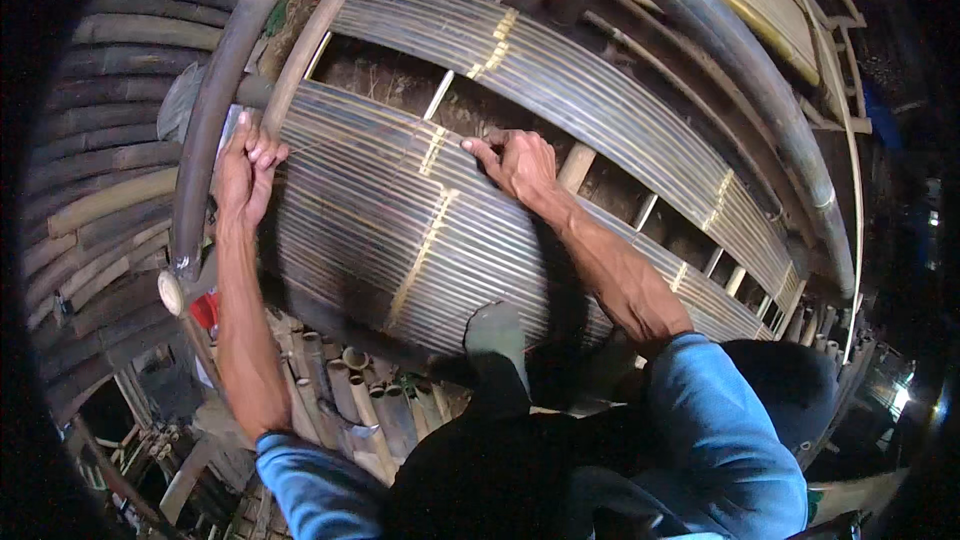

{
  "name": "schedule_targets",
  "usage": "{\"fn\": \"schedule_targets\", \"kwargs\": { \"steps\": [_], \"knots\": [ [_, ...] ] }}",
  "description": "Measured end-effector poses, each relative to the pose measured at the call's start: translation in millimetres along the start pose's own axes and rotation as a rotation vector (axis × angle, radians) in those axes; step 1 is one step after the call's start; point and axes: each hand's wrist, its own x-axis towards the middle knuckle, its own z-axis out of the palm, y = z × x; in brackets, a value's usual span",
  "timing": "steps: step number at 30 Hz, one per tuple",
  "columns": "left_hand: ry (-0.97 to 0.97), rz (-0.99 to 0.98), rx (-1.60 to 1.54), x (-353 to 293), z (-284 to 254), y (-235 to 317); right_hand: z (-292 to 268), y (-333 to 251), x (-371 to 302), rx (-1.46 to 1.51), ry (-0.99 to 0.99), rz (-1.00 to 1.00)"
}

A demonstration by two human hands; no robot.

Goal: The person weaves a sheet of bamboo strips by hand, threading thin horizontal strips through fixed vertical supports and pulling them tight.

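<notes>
A panel of narrow bamboo slats (340,200) stretches below both hands, its slats bound by pale woven cross bands (425,250). My left hand (250,168) is closed at the panel's left end, beside a round wooden end bar (318,40). Over the panel's far edge, my right hand (518,162) is closed too, with the thumb against the curled fingers. Faint thin strands seem to cross the slats between the hands. They are too fine to name, and what each hand pinches is hidden.
A second slatted strip (590,90) lies beyond a gap with crossbars. Thick bamboo poles border the work at left (225,90) and far right (750,50). A boot (495,335) rests at the panel's near edge. Cut bamboo tubes (365,400) lie below; stacked bamboo (130,70) fills the left.
</notes>
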Motion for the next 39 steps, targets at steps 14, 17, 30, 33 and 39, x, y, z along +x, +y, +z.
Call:
{"fn": "schedule_targets", "kwargs": {
  "steps": [14, 17, 30, 33, 39],
  "knots": [
    [0.325, 0.115, 0.363, -62, -43, 65, -54, 57, 22, -0.380, 0.110, -0.421],
    [0.321, 0.109, 0.367, -75, -41, 63, -72, 47, 12, -0.179, -0.124, -0.312],
    [0.312, 0.422, -0.170, -89, -109, 121, -10, 51, -1, 0.539, -0.144, -0.012],
    [0.241, 0.415, -0.034, -80, -111, 119, -5, 47, 11, 0.533, -0.165, 0.086],
    [0.313, 0.146, 0.717, 26, 32, 21, -11, 43, 13, 0.517, -0.173, 0.191]
  ]
}}
